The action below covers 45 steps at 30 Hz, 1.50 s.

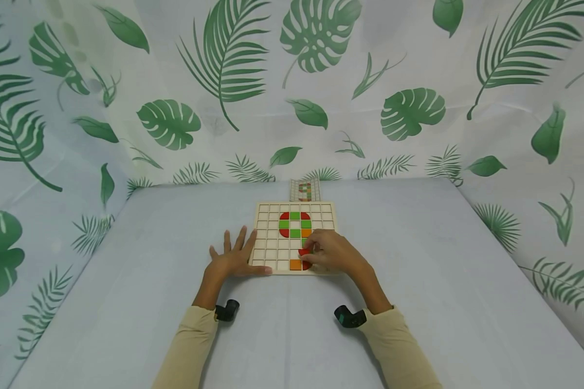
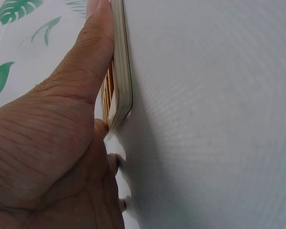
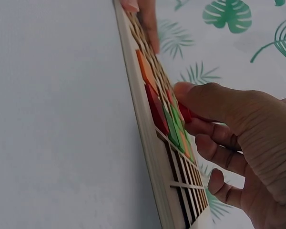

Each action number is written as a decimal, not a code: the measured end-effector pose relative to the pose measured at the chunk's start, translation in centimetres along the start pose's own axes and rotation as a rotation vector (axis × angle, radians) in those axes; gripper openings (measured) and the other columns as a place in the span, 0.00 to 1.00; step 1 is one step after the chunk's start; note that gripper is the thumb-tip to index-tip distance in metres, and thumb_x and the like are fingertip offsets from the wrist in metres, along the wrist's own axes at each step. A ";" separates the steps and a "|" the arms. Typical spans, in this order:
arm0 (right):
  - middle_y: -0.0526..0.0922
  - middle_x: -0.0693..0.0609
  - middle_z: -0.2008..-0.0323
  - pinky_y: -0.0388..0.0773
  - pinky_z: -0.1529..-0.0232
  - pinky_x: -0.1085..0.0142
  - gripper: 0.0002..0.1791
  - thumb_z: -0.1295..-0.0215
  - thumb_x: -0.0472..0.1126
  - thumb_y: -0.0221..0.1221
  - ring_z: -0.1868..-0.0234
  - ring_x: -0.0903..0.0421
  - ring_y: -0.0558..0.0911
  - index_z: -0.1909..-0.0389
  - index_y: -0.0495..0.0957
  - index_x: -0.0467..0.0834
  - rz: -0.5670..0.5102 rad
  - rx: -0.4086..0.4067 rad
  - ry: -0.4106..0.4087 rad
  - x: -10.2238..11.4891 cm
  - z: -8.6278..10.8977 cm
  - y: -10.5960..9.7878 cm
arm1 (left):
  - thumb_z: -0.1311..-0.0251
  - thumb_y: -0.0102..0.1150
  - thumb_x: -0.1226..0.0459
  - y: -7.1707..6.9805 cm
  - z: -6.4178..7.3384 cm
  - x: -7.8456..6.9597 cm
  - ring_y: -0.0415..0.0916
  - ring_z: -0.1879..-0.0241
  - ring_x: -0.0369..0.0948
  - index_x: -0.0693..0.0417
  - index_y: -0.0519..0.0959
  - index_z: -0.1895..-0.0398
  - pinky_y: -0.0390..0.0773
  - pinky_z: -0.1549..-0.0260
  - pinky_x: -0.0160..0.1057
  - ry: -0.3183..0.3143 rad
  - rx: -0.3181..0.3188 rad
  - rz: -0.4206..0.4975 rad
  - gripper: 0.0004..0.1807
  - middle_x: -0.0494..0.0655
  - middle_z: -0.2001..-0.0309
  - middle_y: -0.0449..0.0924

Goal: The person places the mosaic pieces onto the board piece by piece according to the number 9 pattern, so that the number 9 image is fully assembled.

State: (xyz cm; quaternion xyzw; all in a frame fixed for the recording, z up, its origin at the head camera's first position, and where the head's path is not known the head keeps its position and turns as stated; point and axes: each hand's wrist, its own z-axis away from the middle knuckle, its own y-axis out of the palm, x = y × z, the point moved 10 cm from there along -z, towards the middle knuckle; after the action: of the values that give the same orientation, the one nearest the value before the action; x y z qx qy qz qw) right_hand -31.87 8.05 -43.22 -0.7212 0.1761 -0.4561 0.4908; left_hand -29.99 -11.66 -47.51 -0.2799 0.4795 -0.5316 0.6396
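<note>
A light wooden grid board point(image 1: 272, 254) lies flat, with red, green and orange tiles set in some of its squares. My left hand point(image 1: 230, 263) is spread at its front left corner, the thumb along the front edge and fingers by the left side; in the left wrist view the thumb point(image 2: 86, 57) lies against the board's edge. Between thumb and index finger my right hand point(image 1: 334, 251) pinches a red tile point(image 3: 185, 113), just over the board's front part. Near it sit an orange tile point(image 1: 296, 265) and a dark red tile point(image 3: 156, 109). A ring of tiles, with a green one point(image 1: 294, 233), is farther back.
Behind the board stands a small pattern card point(image 1: 295, 190) showing a grid with coloured squares. Everything rests on a pale cloth-covered table point(image 1: 185, 216). A leaf-printed curtain point(image 1: 253, 140) hangs behind and along both sides.
</note>
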 end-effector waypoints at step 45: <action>0.84 0.56 0.63 0.72 0.65 0.70 0.14 0.43 0.50 0.69 0.67 0.62 0.72 0.58 0.86 0.49 0.169 -0.029 -0.210 5.6 -1.0 2.9 | 0.49 0.58 0.30 0.2 -0.5 0.4 0.17 0.25 0.63 0.42 0.34 0.21 0.33 0.37 0.77 0.001 0.017 -0.011 0.63 0.51 0.21 0.24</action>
State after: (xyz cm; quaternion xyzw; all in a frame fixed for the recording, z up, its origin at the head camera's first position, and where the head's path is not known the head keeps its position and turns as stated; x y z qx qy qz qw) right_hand -29.25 2.22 -42.89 -0.7547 0.1905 -0.3323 0.5327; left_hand -30.42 -11.89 -47.99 -0.2770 0.4736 -0.5393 0.6389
